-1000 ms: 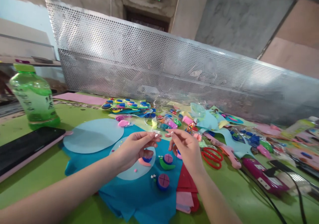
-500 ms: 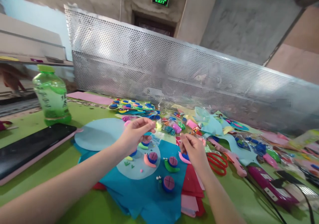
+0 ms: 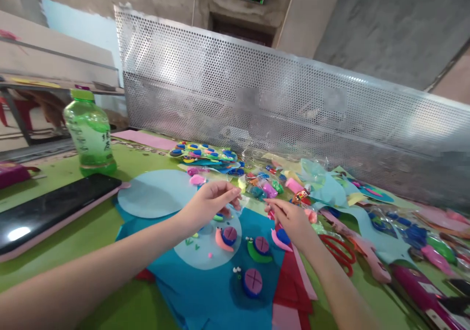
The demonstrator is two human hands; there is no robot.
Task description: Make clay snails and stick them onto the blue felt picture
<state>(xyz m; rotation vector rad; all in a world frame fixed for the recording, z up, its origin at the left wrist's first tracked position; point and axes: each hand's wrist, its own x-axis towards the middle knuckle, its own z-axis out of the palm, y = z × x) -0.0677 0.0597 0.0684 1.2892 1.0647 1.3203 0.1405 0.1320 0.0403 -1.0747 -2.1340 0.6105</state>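
Note:
My left hand (image 3: 216, 200) hovers over the pale blue paper circle (image 3: 183, 254), its thumb and fingers closed in a pinch. To its right is my right hand (image 3: 290, 220), also pinched; anything in either set of fingertips is too small to make out. Below them lie clay snails with purple-topped blue shells: an orange-pink one (image 3: 228, 238) on the circle, a green one (image 3: 260, 249) on the blue sheets (image 3: 209, 295), and a blue one (image 3: 252, 282) with white eyes. A pink snail (image 3: 281, 240) is partly covered by my right hand. A pink clay dot (image 3: 210, 255) sits on the circle.
A green bottle (image 3: 90, 134) and a phone (image 3: 62, 207) stand and lie at the left. Bagged clay (image 3: 270, 189) and finished pieces (image 3: 203, 154) fill the back. Red scissors (image 3: 338, 251), a pink glue gun (image 3: 370, 259) and a purple power strip (image 3: 418, 291) are at the right.
The view has turned left, so things appear further right. My hands are slightly closer together, both still pinched. The snails on the sheets have not visibly moved.

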